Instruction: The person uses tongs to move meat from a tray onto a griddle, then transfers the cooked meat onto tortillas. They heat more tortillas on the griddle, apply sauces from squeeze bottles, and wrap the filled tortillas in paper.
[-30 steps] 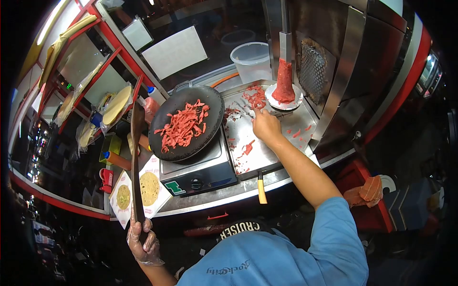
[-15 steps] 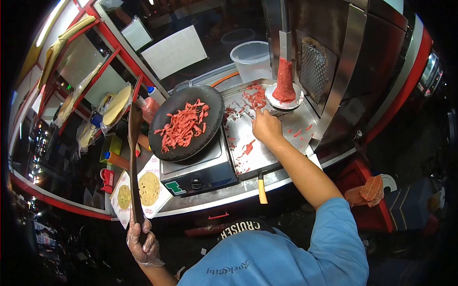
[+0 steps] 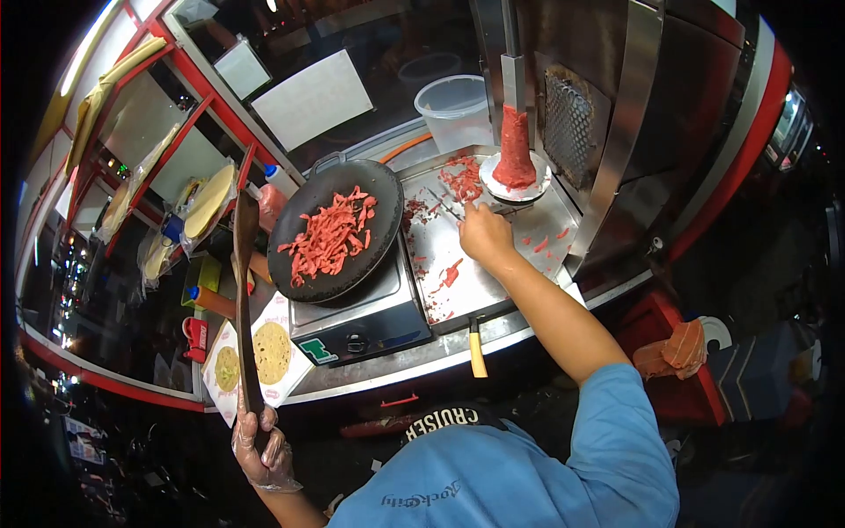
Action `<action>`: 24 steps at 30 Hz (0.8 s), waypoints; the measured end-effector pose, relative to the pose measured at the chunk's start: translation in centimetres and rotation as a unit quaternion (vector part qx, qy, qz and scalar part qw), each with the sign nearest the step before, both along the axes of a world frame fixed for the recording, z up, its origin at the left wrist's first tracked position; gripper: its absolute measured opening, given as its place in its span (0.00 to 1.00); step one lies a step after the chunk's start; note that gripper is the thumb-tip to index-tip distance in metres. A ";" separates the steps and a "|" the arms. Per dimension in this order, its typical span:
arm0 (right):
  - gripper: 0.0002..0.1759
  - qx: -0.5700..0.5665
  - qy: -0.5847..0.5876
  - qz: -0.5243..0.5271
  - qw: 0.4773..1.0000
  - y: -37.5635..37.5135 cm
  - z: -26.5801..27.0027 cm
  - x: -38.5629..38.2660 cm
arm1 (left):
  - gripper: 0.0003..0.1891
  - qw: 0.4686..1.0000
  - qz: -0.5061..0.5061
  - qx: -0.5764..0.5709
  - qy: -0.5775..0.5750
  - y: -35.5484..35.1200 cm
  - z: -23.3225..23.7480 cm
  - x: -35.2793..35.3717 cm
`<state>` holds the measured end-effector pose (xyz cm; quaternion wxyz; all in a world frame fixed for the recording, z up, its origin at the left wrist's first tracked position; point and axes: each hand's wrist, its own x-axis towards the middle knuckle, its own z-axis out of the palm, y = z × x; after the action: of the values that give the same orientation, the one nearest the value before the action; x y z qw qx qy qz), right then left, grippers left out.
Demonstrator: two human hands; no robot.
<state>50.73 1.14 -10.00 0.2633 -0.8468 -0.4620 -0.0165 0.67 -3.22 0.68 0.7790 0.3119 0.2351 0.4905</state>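
My left hand (image 3: 266, 449), in a clear plastic glove, is closed round the lower end of a long wooden spatula (image 3: 247, 308) held upright. Over the metal tray (image 3: 510, 290) my right hand (image 3: 485, 233) is closed on metal tongs (image 3: 446, 205), whose tips point toward a pile of red meat shreds (image 3: 461, 179). Just beyond that hand, a red meat cone (image 3: 515, 154) stands on a skewer above a white dish (image 3: 539, 186). Red meat strips (image 3: 330, 236) lie in the black round pan (image 3: 370, 255) on the stove (image 3: 352, 326).
Two flatbreads (image 3: 272, 352) lie on paper at the left, near sauce bottles (image 3: 211, 301). A yellow-handled knife (image 3: 477, 350) juts over the tray's front edge. A clear bucket (image 3: 456, 114) stands behind the tray, and a grill burner (image 3: 569, 119) is beside the cone.
The whole view has shifted slightly, moving the scene a little to the left. Both hands keep nearly the same pose, and my right hand stays over the tray.
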 end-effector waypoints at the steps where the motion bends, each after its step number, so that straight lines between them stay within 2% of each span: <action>1: 0.18 -0.022 -0.009 -0.001 1.000 0.6 -0.7 0.3 | 0.21 1.000 0.000 -0.002 0.001 -0.1 -0.1 0.1; 4: 0.17 -0.029 -0.012 -0.039 0.999 1.0 -0.4 0.3 | 0.21 1.000 -0.001 0.001 -0.010 0.0 0.0 0.4; 9: 0.17 0.006 -0.001 0.025 1.000 -0.7 0.9 -0.7 | 0.21 1.000 0.007 -0.001 -0.010 -0.3 0.2 0.5; 12: 0.17 -0.037 -0.031 0.070 0.996 -0.6 0.2 -0.4 | 0.21 1.000 0.014 -0.010 -0.016 0.0 -0.4 0.1; 16: 0.18 -0.010 -0.036 0.064 0.997 0.0 0.0 -0.2 | 0.21 1.000 0.004 -0.016 -0.016 0.3 -0.3 0.1; 18: 0.17 0.003 -0.018 -0.014 1.000 0.4 -0.1 -0.2 | 0.21 1.000 -0.004 -0.018 -0.017 0.3 -0.1 0.1; 21: 0.17 0.021 0.000 -0.038 0.999 0.0 0.1 -0.7 | 0.21 1.000 -0.006 -0.010 -0.013 0.1 0.3 0.3; 24: 0.18 -0.014 0.009 -0.004 1.000 -0.3 -0.2 -1.8 | 0.22 1.000 -0.008 0.004 0.004 0.3 0.6 0.2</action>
<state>48.94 0.80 -10.22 0.2554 -0.8524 -0.4563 -0.0036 0.89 -2.96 1.27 0.7804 0.3191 0.2341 0.4840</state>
